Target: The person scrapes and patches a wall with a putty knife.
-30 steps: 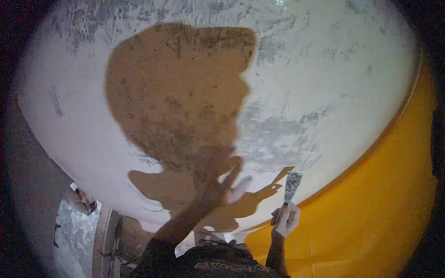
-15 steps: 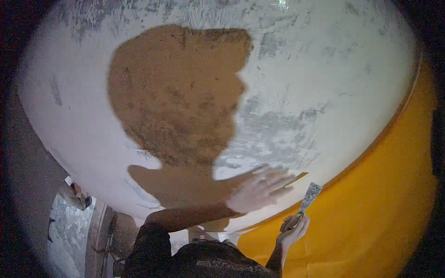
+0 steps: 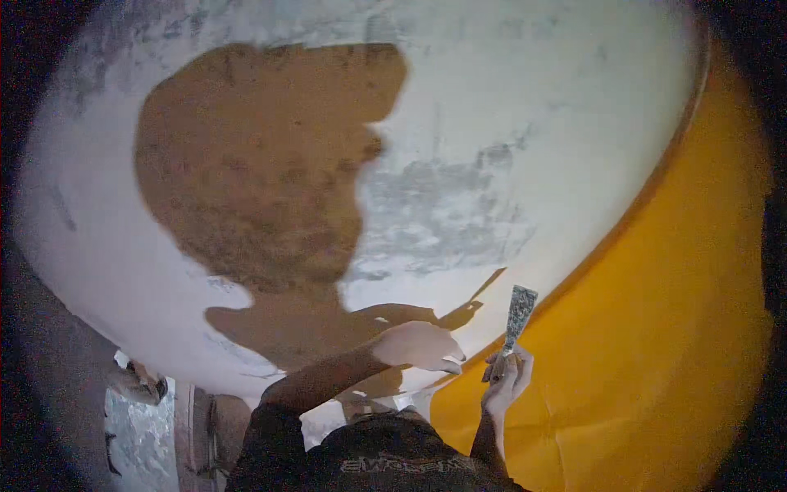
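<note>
A large curved off-white surface (image 3: 590,98) with grey smears fills most of the view, under a broad brown shadow of head and arms (image 3: 246,164). My left hand (image 3: 414,344) reaches across its lower part, fingers loosely bent, with nothing visible in them; whether it touches the surface is unclear. At lower right my right hand (image 3: 507,377) grips a putty knife (image 3: 520,316) by the handle, its grey-smeared blade upright, beside the surface's edge.
A yellow curved surface (image 3: 639,353) borders the white one on the right. At lower left are a grey mottled panel (image 3: 143,430), an object I cannot make out on it (image 3: 143,381), and dark framing beside them. My dark shirt fills the bottom middle.
My left hand swept right from the middle, then drew slightly back left, its fingers now more bent. My right hand and putty knife dipped, then rose. The view has shifted, moving the white surface leftward.
</note>
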`<state>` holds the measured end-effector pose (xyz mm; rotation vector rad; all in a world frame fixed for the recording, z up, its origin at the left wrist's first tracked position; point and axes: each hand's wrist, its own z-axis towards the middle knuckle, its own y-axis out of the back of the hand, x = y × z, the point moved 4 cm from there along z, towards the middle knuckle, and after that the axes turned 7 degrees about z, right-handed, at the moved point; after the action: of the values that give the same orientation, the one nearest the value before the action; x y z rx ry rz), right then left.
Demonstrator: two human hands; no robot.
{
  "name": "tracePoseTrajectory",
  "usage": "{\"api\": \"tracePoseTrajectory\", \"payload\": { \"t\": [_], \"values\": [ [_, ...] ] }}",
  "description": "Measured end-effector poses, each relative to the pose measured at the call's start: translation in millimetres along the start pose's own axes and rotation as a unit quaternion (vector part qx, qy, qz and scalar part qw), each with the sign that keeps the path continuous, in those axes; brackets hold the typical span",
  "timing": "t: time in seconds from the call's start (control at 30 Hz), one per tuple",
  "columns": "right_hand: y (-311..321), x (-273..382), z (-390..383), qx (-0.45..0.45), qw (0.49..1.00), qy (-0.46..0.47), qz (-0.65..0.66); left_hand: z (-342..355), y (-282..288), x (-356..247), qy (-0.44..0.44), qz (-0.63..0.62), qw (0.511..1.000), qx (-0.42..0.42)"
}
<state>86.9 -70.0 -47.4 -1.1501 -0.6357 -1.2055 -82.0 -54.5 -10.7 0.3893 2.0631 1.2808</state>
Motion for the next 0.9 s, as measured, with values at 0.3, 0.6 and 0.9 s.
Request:
{"api": "tracePoseTrajectory", "payload": {
  "t": [0.3,0.6,0.9],
  "values": [
    [11.2,-7.2,7.2,0.008,0.992,0.051,-0.112,-22.6,65.9,-10.3,0.100,0.344,0.769,-0.529],
    [22.8,-3.6,4.4,-0.041,0.992,0.059,-0.101,40.0,57.5,-6.8,0.136,0.463,0.756,-0.443],
    [25.5,-4.2,9.0,-0.036,0.992,0.047,-0.110,29.6,56.5,-13.4,0.149,0.462,0.747,-0.455]
  ]
}}
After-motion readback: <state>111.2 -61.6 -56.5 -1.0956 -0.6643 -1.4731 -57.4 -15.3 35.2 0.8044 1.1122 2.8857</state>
